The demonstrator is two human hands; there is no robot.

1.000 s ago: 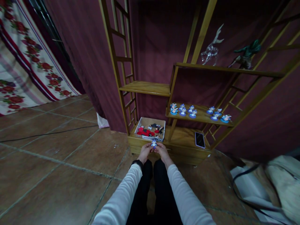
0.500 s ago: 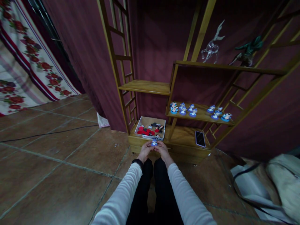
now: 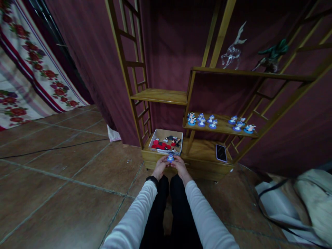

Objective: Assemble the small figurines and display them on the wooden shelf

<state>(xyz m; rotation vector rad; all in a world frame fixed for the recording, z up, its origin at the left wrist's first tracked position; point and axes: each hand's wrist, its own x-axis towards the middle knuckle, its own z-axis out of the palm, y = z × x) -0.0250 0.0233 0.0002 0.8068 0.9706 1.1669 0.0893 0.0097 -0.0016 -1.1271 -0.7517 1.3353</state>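
Observation:
A small blue-and-white figurine (image 3: 170,158) is held upright between my two hands, just in front of the box. My left hand (image 3: 161,166) grips its left side, and my right hand (image 3: 179,164) grips its right side with the fingertips. Behind it, a shallow cardboard box (image 3: 169,132) on the low shelf holds red, black and white pieces. Several similar figurines (image 3: 202,121) on round blue or purple bases stand on the middle shelf to the right, with another group (image 3: 238,126) farther along.
The wooden shelf unit (image 3: 160,95) fills the view ahead. A phone (image 3: 221,153) lies on its lower board. A glass deer (image 3: 232,55) and a dark green statue (image 3: 273,57) stand on the upper shelf. Bags (image 3: 313,197) sit on the floor at right; a cable (image 3: 64,147) crosses the tiles.
The figurine tips slightly between my fingers and stays in both hands. The camera view shifts very little; the things on the shelves stay put.

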